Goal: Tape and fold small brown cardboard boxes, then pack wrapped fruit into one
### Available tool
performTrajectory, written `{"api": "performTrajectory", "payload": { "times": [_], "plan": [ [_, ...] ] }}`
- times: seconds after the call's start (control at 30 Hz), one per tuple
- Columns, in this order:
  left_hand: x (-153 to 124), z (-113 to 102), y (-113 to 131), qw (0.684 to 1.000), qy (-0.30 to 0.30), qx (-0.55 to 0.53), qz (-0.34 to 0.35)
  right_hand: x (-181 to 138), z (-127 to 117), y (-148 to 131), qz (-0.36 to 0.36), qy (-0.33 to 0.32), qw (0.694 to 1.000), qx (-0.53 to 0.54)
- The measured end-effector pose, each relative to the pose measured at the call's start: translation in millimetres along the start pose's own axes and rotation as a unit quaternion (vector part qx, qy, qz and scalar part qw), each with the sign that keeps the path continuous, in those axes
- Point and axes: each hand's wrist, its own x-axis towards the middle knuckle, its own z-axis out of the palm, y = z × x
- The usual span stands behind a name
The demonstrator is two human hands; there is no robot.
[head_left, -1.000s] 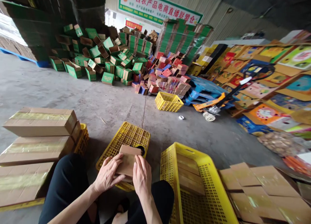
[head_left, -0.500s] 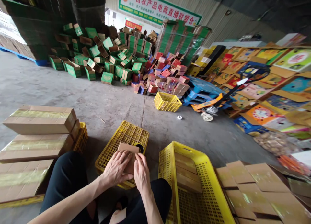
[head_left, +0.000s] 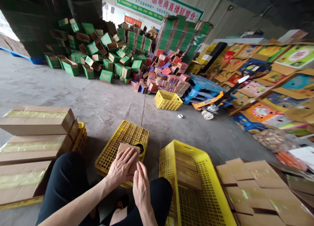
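The small carton (head_left: 132, 168) is at my 12 o'clock, over the near end of the yellow crate (head_left: 111, 151). My left hand (head_left: 121, 169) lies flat across its top, fingers slightly spread. My right hand (head_left: 141, 186) meets its right edge, fingers pressed together; I cannot tell whether they pinch it. Relative to the carton, a round black item (head_left: 140, 148) is at 1 o'clock. An open crate (head_left: 190, 148) is at my 2 o'clock.
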Motion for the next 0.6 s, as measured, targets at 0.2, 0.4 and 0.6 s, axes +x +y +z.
{"api": "performTrajectory", "payload": {
  "times": [0.2,0.4,0.6],
  "plan": [
    [1.3,-0.8,-2.9,1.0,0.006,0.014,0.009,-9.8,10.8,5.4,0.02,0.044,0.999,0.021],
    [-0.3,5.6,-8.8,0.998,0.03,0.0,0.059,22.4,21.4,18.1,0.023,0.05,0.998,0.026],
    [-9.2,5.3,-17.4,0.988,0.084,-0.042,0.121,42.3,22.5,20.3,0.016,0.042,0.999,0.027]
  ]
}}
